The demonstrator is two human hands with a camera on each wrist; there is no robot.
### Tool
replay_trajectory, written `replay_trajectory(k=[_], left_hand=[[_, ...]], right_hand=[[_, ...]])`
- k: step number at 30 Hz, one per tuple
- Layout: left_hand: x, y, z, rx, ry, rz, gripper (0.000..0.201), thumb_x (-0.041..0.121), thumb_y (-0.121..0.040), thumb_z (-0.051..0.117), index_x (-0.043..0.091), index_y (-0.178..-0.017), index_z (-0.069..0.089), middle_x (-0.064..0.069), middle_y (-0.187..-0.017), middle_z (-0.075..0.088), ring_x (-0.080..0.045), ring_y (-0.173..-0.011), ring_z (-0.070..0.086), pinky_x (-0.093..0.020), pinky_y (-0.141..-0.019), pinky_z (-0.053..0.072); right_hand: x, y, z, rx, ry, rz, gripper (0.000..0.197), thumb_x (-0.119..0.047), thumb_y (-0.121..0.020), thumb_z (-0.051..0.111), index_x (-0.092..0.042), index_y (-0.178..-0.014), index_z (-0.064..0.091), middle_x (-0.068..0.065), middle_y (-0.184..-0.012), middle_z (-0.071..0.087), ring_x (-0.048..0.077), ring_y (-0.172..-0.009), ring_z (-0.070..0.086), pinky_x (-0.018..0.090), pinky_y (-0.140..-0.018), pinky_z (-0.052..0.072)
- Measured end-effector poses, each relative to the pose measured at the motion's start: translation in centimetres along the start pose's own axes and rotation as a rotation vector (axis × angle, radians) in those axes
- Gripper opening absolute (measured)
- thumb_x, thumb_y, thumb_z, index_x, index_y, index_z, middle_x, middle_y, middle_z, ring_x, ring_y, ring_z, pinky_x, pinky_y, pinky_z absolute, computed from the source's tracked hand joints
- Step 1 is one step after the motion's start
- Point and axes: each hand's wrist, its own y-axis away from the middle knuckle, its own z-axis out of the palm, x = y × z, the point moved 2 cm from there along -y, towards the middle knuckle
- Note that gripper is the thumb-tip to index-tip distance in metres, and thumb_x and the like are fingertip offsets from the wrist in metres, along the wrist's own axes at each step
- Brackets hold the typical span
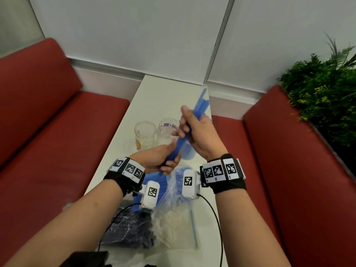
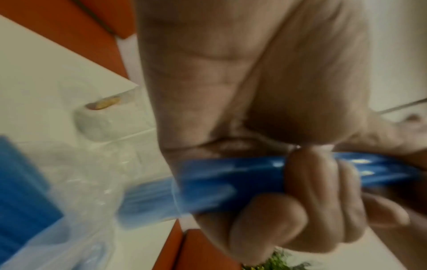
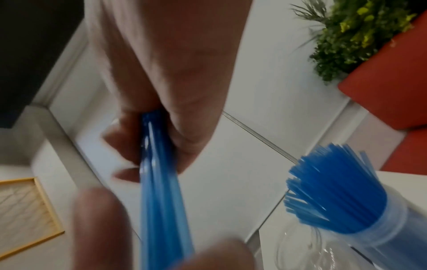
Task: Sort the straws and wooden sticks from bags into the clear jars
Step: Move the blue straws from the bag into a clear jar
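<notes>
A bundle of blue straws (image 1: pixel 200 105) slants up over the white table (image 1: pixel 154 97); both hands hold it. My left hand (image 1: pixel 165 162) grips its lower end, the fingers (image 2: pixel 300 210) curled round the straws (image 2: pixel 231 182). My right hand (image 1: pixel 189 128) grips the bundle (image 3: pixel 159 182) higher up. Two clear jars (image 1: pixel 144 135) (image 1: pixel 168 132) stand side by side beyond the hands. A third jar (image 3: pixel 369 228) packed with blue straws (image 3: pixel 335 191) stands below my right hand. An open clear bag of blue straws (image 1: pixel 163 182) lies under the wrists.
Nearer me lie a clear bag of pale wooden sticks (image 1: pixel 177 228) and a bag of dark blue straws (image 1: pixel 127 228). Red benches (image 1: pixel 48 151) (image 1: pixel 289 170) flank the narrow table. A green plant (image 1: pixel 323 93) stands at the right.
</notes>
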Motion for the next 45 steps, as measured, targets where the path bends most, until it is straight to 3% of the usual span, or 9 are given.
replay_trajectory(k=[3, 9, 17, 21, 25, 32, 37, 41, 45], left_hand=[[-1.5, -0.2, -1.0, 0.227, 0.285, -0.072, 0.062, 0.075, -0.085, 0.043, 0.015, -0.074, 0.056, 0.002, -0.057, 0.031, -0.011, -0.044, 0.024, -0.022, -0.047, 0.034], [-4.0, -1.9, -1.8, 0.591, 0.89, -0.122, 0.024, 0.02, -0.099, 0.057, 0.0, -0.086, 0.057, -0.009, -0.068, 0.051, -0.015, -0.057, 0.057, -0.023, -0.048, 0.057], [-9.3, -2.0, -4.4, 0.696, 0.8, -0.328, 0.022, 0.022, -0.103, 0.048, 0.005, -0.089, 0.049, -0.006, -0.063, 0.045, -0.008, -0.03, 0.042, -0.014, -0.026, 0.024], [-10.0, -2.8, -4.9, 0.802, 0.475, -0.285, 0.028, 0.022, -0.103, 0.05, 0.003, -0.084, 0.056, -0.013, -0.07, 0.054, -0.019, -0.05, 0.053, -0.021, -0.041, 0.044], [-9.2, -2.4, -6.6, 0.853, -0.275, -0.272, 0.028, 0.019, -0.096, 0.059, 0.001, -0.077, 0.069, -0.008, -0.073, 0.063, -0.018, -0.062, 0.056, -0.026, -0.058, 0.045], [-9.2, -3.2, -5.6, 0.454, -1.082, -0.398, 0.031, 0.023, -0.085, 0.074, 0.006, -0.111, 0.071, -0.01, -0.119, 0.065, -0.026, -0.11, 0.06, -0.029, -0.093, 0.047], [-10.9, -3.3, -5.8, 0.314, -1.36, -0.602, 0.061, 0.041, -0.081, 0.077, 0.015, -0.131, 0.056, -0.008, -0.131, 0.05, -0.029, -0.12, 0.051, -0.041, -0.098, 0.047], [-11.6, -3.4, -6.1, 0.346, -1.438, -0.598, 0.043, 0.028, -0.091, 0.067, 0.016, -0.13, 0.056, -0.008, -0.131, 0.05, -0.029, -0.119, 0.051, -0.039, -0.097, 0.048], [-11.7, -3.6, -6.1, 0.384, -1.546, -0.63, 0.027, 0.019, -0.101, 0.047, 0.015, -0.125, 0.057, -0.006, -0.13, 0.054, -0.026, -0.12, 0.05, -0.037, -0.098, 0.042]], right_hand=[[-0.8, -0.2, -0.2, 0.129, -0.043, -0.145, 0.043, -0.039, -0.101, 0.061, -0.021, -0.062, 0.056, -0.004, -0.052, 0.038, 0.015, -0.048, 0.042, 0.034, -0.067, 0.055], [3.8, 0.7, 1.1, 0.129, 0.124, -0.044, 0.042, -0.039, -0.095, 0.068, -0.02, -0.061, 0.052, 0.0, -0.054, 0.045, 0.019, -0.055, 0.051, 0.05, -0.084, 0.054], [5.4, 0.7, -1.5, 0.087, 0.047, 0.015, 0.033, -0.04, -0.094, 0.068, -0.03, -0.063, 0.063, -0.002, -0.059, 0.039, 0.017, -0.057, 0.052, 0.032, -0.076, 0.056], [5.0, -0.7, -4.1, 0.21, 0.045, -0.025, 0.038, -0.04, -0.095, 0.068, -0.028, -0.059, 0.06, -0.003, -0.056, 0.035, 0.014, -0.051, 0.042, 0.031, -0.065, 0.052], [1.6, -4.1, -8.1, 0.469, 0.217, -0.159, 0.037, -0.046, -0.089, 0.071, -0.026, -0.062, 0.055, -0.003, -0.052, 0.046, 0.016, -0.051, 0.05, 0.031, -0.061, 0.052], [1.7, -8.9, -11.2, 0.571, 0.416, -0.181, 0.044, -0.046, -0.095, 0.066, -0.024, -0.064, 0.045, -0.009, -0.051, 0.048, 0.016, -0.056, 0.047, 0.03, -0.061, 0.043], [5.8, -9.9, -11.5, 0.549, 0.423, -0.12, 0.041, -0.044, -0.096, 0.066, -0.021, -0.068, 0.047, -0.004, -0.054, 0.05, 0.019, -0.06, 0.047, 0.035, -0.068, 0.045], [8.7, -9.8, -11.9, 0.552, 0.463, -0.054, 0.04, -0.037, -0.095, 0.07, -0.023, -0.064, 0.049, -0.01, -0.053, 0.055, 0.017, -0.062, 0.053, 0.042, -0.074, 0.05], [8.5, -10.0, -12.1, 0.58, 0.458, -0.142, 0.022, -0.038, -0.091, 0.075, -0.023, -0.086, 0.061, 0.004, -0.077, 0.07, 0.016, -0.07, 0.067, 0.027, -0.071, 0.056]])
